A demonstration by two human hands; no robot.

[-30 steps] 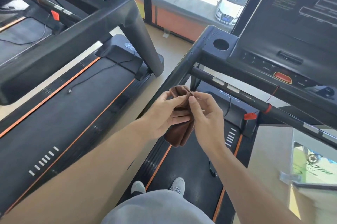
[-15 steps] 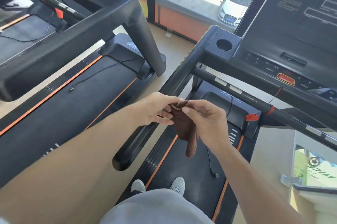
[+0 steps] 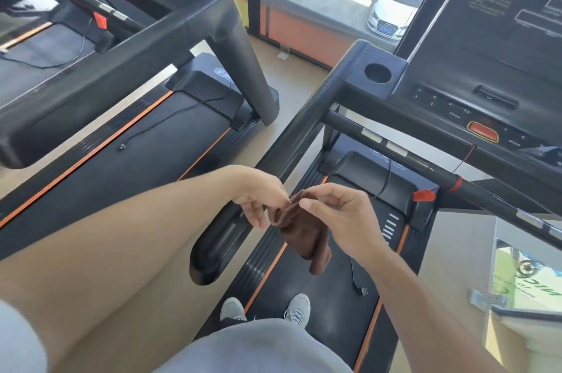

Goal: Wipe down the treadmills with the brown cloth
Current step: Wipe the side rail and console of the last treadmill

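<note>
I stand on the belt of the right-hand black treadmill (image 3: 328, 287), which has orange stripes along its belt. The brown cloth (image 3: 307, 239) hangs folded in front of me, above the belt. My left hand (image 3: 258, 199) pinches its upper left edge, and my right hand (image 3: 337, 214) pinches the top edge with thumb and fingers. Both hands are just right of the treadmill's left handrail (image 3: 292, 141). A second black treadmill (image 3: 127, 141) stands to my left.
The console (image 3: 474, 105) with a red stop button (image 3: 483, 131) and a front crossbar (image 3: 407, 163) lie ahead on the right. A red safety clip (image 3: 423, 195) hangs from the bar. A cord with a plug (image 3: 360, 290) lies on the belt. A window is beyond.
Both hands have come down and closer to me with the cloth, which has unfolded and now hangs longer. The view has tilted slightly downward.
</note>
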